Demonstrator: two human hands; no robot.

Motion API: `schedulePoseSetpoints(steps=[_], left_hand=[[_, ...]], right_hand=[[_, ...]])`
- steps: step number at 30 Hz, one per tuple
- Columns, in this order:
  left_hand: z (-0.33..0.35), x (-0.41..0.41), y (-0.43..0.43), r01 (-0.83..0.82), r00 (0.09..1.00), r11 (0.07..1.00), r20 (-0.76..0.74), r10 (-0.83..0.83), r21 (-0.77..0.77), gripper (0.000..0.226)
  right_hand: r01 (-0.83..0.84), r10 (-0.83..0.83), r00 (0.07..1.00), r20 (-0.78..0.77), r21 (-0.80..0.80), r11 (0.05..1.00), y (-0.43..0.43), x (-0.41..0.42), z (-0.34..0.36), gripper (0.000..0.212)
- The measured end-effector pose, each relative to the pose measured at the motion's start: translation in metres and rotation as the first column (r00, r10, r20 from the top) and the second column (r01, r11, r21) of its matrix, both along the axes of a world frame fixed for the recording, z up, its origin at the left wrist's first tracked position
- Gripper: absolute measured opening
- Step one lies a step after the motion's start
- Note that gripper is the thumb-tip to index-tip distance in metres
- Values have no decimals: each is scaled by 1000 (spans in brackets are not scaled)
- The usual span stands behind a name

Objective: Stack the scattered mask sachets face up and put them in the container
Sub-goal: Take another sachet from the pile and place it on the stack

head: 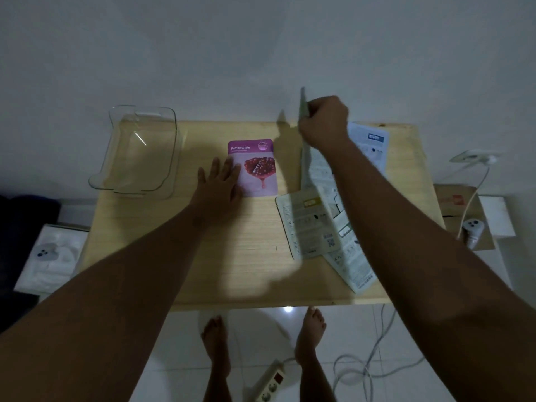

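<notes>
Left hand (pixel 222 181) spread flat on pomegranate sachet (pixel 255 169), right hand (pixel 323 123) pinching blurred upright sachet (pixel 303 111), forearm hiding face-down sachets (pixel 307 227), clear container (pixel 139 152) far left on tabletop (pixel 246 256).

The room is dim. A light wooden table (pixel 246 256) stands against a plain white wall (pixel 261 47). Below the table's near edge is a white tiled floor (pixel 179 358), with a small bright reflection (pixel 288 309), a power strip (pixel 269 384) and white cables (pixel 374 358).
</notes>
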State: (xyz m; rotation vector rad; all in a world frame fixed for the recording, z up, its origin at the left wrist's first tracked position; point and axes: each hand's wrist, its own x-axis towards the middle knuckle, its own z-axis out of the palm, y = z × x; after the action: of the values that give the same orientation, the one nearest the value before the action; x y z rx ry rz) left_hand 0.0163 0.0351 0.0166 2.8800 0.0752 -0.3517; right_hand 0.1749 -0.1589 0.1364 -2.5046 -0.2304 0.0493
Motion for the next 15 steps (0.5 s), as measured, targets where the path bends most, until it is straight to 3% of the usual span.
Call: schedulePoseSetpoints(steps=[2,5,8,10,13,15], left_hand=[[-1,0,0,-5,1000,1000,-1,5,-16,67],[-3,1,1,-8,1000,1000,5,8,-21,66],[-5,3,3,-16,1000,999,-14,16,-28,65],[-5,4,4,-14,999,999,-31,13,-51,65],[-3,4,5,-32,999,995,-38,29,-96,66],[-1,4,2,-65,998,991,-31,62,-117,69]], right_hand=[[-49,42,995,-93,-66,997,27,-7,-18,24],[-53,50,982,-183,-9,999,61,-24,-44,33],[-110,117,976,-182,48,993,76,-40,-56,46],[-185,186,971,-150,22,983,72,-49,-60,43],[-341,316,937,-151,-183,922,56,-58,-72,32],[-425,367,904,-219,-366,828,46,-68,-84,45]])
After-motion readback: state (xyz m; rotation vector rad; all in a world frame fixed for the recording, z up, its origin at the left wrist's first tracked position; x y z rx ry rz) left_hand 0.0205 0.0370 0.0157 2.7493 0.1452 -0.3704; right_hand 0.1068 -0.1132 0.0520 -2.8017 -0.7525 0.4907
